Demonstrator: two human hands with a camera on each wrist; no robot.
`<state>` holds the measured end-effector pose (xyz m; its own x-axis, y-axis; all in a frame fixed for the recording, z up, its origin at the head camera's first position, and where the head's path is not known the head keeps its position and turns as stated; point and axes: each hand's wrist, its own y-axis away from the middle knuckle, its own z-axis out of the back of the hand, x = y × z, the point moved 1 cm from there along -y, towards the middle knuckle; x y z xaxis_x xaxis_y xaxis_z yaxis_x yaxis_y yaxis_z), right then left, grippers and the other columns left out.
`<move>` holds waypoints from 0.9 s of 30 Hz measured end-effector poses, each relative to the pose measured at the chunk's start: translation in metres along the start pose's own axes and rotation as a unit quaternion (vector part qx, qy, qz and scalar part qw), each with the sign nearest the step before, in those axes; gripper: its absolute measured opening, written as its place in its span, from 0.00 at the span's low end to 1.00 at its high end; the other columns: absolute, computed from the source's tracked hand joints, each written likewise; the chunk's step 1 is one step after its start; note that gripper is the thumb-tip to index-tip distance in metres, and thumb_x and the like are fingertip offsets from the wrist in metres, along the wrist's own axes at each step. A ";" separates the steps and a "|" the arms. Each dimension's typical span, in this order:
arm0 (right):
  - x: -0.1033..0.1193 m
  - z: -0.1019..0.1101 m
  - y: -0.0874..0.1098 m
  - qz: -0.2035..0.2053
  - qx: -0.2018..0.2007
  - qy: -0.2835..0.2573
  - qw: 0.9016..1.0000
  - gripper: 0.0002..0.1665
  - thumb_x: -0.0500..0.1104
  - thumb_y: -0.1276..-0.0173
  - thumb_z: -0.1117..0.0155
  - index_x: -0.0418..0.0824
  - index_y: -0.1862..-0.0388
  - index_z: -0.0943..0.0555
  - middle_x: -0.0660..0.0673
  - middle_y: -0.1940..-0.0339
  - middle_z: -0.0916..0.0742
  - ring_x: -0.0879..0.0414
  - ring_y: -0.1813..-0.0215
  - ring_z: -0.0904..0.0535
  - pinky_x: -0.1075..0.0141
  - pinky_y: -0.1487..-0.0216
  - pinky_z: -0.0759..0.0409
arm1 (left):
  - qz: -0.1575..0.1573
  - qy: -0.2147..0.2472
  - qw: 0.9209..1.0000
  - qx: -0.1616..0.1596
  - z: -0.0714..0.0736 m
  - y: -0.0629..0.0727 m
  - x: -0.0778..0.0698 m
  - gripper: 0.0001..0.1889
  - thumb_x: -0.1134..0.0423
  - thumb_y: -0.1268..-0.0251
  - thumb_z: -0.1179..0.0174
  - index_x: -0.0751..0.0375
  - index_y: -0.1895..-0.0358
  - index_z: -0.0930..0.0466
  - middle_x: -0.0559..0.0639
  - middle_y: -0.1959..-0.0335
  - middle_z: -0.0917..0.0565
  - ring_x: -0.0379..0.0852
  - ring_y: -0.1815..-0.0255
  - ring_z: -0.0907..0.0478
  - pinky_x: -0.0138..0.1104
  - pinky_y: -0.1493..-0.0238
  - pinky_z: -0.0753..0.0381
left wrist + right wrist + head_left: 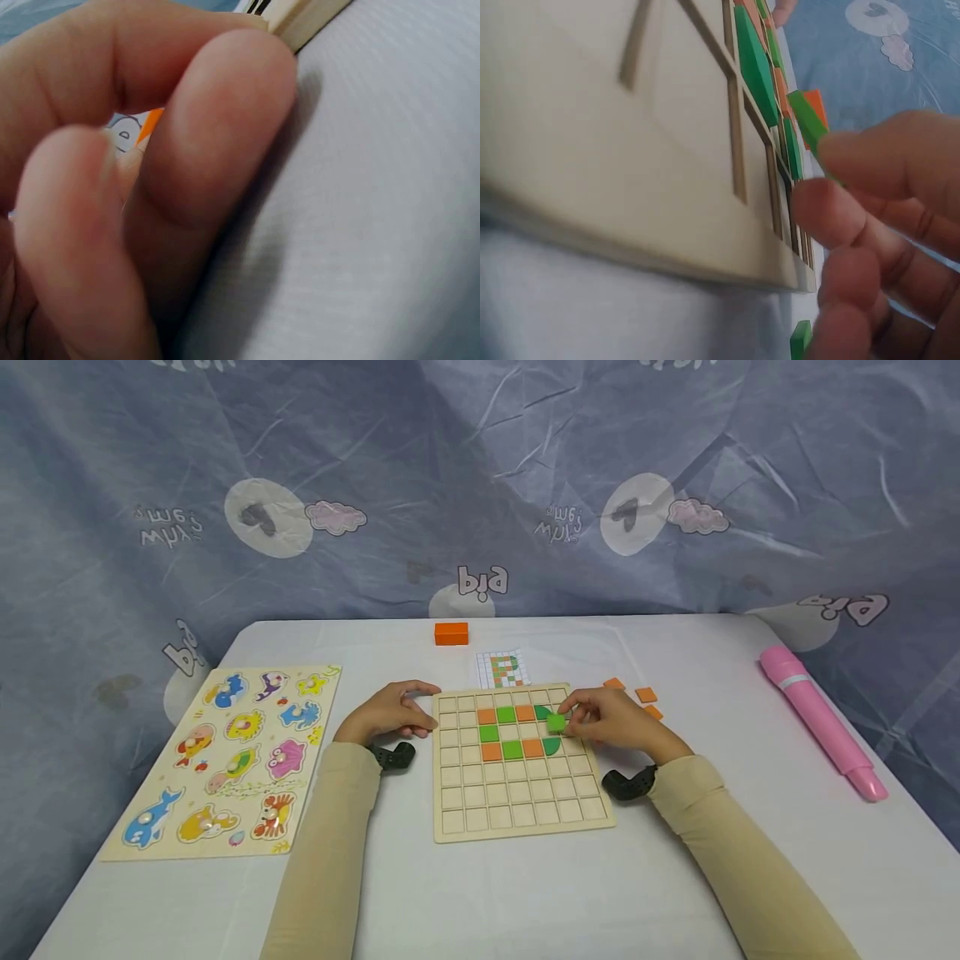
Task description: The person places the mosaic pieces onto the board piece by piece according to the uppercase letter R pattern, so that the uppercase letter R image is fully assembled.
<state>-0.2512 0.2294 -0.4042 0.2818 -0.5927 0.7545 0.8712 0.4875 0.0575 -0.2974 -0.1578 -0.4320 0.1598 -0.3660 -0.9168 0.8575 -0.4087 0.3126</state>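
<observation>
My right hand (pixel 611 718) pinches a green square tile (pixel 556 723) between thumb and fingertips. It holds the tile tilted over the right part of a wooden grid board (pixel 491 797), close to two dark green rounded tiles (pixel 552 746). In the right wrist view the green tile (pixel 807 120) sticks out past the fingertips. Orange square tiles (pixel 491 752) and green square tiles (pixel 489 733) lie in the upper cells of the board. At the board's upper left edge, my left hand (pixel 390 712) touches the side with its fingertips.
Behind the board lie a printed pattern card (pixel 502 668) and an orange block (pixel 452 634). Loose orange tiles (pixel 647 694) are scattered to the right of it. A sea-animal puzzle board (pixel 251 760) is at left, a pink cylinder (pixel 825 725) at far right.
</observation>
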 end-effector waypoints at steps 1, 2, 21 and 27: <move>0.000 0.000 0.000 0.002 0.001 0.005 1.000 0.15 0.33 0.27 0.27 0.31 0.45 0.15 0.45 0.64 0.12 0.57 0.77 0.23 0.65 0.71 0.22 | 0.001 0.000 1.000 -0.001 0.000 0.000 0.000 0.38 0.74 0.35 0.27 0.61 0.21 0.29 0.50 0.74 0.13 0.37 0.79 0.16 0.23 0.78 0.25; 0.001 -0.001 0.000 0.002 0.001 0.012 1.000 0.14 0.33 0.27 0.27 0.31 0.45 0.15 0.46 0.64 0.13 0.57 0.76 0.23 0.65 0.71 0.23 | 0.001 0.000 1.000 -0.001 -0.001 0.000 0.000 0.39 0.74 0.35 0.27 0.61 0.21 0.29 0.50 0.74 0.13 0.37 0.79 0.16 0.23 0.78 0.25; 0.007 -0.006 -0.006 0.024 0.000 0.073 0.997 0.13 0.34 0.28 0.26 0.34 0.46 0.12 0.51 0.67 0.15 0.57 0.71 0.25 0.65 0.65 0.25 | 0.006 0.009 1.000 0.001 -0.002 0.002 0.000 0.39 0.75 0.35 0.27 0.62 0.21 0.30 0.50 0.75 0.14 0.36 0.79 0.17 0.23 0.79 0.26; 0.007 -0.006 -0.007 0.027 0.005 0.074 0.997 0.13 0.35 0.27 0.27 0.33 0.45 0.12 0.52 0.68 0.14 0.57 0.70 0.25 0.65 0.66 0.26 | 0.002 0.003 1.000 0.000 -0.001 0.001 0.000 0.39 0.74 0.35 0.27 0.62 0.20 0.30 0.51 0.74 0.14 0.37 0.78 0.16 0.23 0.78 0.25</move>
<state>-0.2524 0.2180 -0.4032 0.3848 -0.6539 0.6514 0.8498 0.5264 0.0263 -0.2962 -0.1574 -0.4318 0.1665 -0.3625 -0.9170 0.8563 -0.4080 0.3167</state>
